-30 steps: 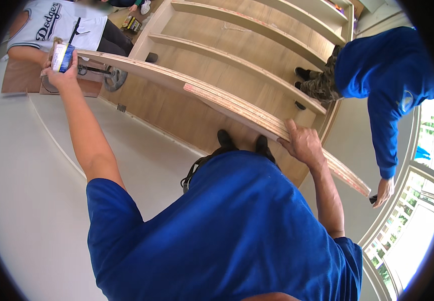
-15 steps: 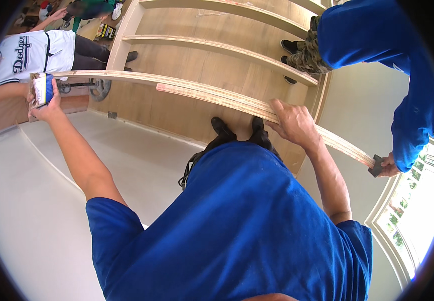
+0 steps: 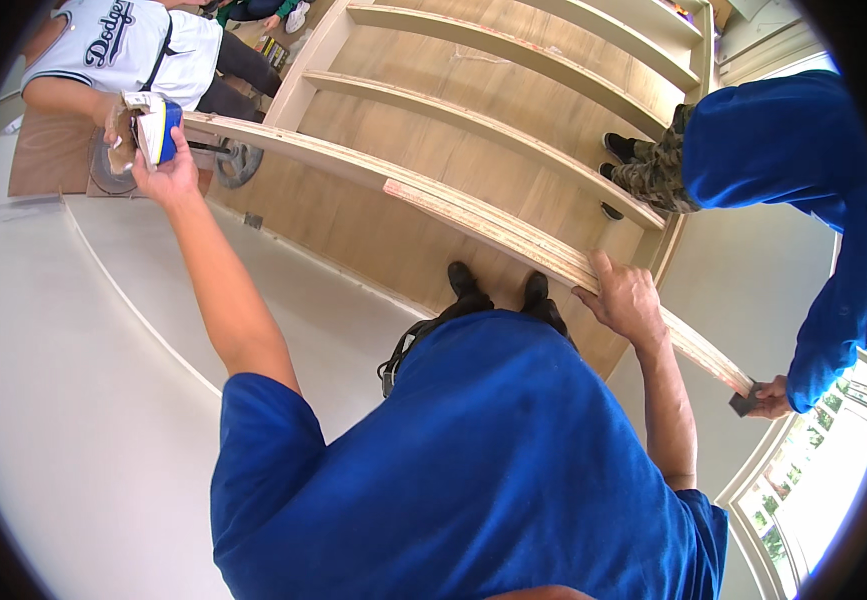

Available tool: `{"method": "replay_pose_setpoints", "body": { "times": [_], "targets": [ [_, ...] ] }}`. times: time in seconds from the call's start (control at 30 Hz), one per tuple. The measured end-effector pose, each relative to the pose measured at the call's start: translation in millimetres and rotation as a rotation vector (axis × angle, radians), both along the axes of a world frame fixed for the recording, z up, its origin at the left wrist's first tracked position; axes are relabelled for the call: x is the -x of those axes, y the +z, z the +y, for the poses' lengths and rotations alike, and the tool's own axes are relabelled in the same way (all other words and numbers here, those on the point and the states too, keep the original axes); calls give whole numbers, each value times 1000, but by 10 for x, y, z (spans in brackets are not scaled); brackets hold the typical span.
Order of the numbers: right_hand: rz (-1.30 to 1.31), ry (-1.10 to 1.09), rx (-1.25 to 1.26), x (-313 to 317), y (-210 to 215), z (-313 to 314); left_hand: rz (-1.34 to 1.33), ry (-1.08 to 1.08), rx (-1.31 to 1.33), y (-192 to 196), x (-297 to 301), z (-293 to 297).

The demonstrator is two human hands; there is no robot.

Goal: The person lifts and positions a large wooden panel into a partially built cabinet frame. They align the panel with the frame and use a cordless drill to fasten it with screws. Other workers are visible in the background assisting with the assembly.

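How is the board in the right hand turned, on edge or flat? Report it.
On edge, it appears: the board shows its narrow, layered side to the camera, and the right hand grips it.

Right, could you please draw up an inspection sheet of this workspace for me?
Surface: wood-grain floor, seen between boards of a plywood frame.
Job's things: blue-and-white packet; long plywood board.
Clutter: yellow-and-black package on the floor, upper left.
Hands: left hand holds the packet; right hand grips the long board.
Cables: dark cord-like loop at the person's waist, kind unclear.
Surroundings: co-worker in a white top at upper left; co-worker in blue at right, holding a dark block at the board's end; bright window at lower right.
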State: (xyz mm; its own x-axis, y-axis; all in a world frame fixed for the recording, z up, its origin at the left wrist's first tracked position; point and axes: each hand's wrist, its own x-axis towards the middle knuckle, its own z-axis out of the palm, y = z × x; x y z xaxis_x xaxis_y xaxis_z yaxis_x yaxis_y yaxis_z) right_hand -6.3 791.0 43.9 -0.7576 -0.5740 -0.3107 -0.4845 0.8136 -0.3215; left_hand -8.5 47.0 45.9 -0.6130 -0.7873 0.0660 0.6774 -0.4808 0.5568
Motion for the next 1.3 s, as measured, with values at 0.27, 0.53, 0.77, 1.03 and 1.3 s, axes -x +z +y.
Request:
{"method": "replay_pose_setpoints", "body": {
  "times": [0.27, 0.53, 0.77, 1.03, 1.3],
  "targets": [
    [4, 27, 7, 2, -75, 97, -91, -150, 36, -553, -1104, 917],
    [19, 38, 41, 35, -35, -74, -240, -121, -20, -1029, -1578, 2130],
    [32, 59, -44, 102, 111, -384, -214, -125, 291, -104, -1046, 2944],
    [44, 98, 53, -188, 533, -660, -130, -211, 244, 500, -1130, 3291],
    [48, 102, 28, -517, 846, -1076, -66, -328, 225, 740, -1137, 3351]
  ]
}}
